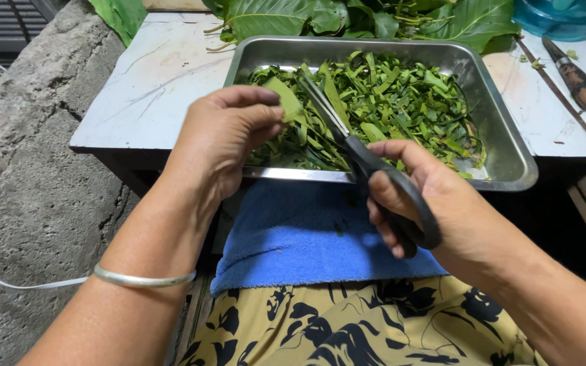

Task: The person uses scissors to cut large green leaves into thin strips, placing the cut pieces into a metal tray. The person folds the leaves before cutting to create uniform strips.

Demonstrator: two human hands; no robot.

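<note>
The left hand pinches a leaf. The right hand grips open scissors, whose blades could nip those close fingers.

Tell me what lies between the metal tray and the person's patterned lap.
In the head view, a blue towel lies between the tray and the lap.

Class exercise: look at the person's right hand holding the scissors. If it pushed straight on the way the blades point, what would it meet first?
The right hand aims the scissors up-left at the leaf strip pinched in the left hand's fingers. That strip likely comes first, then the cut leaves in the metal tray; depth is unclear.
</note>
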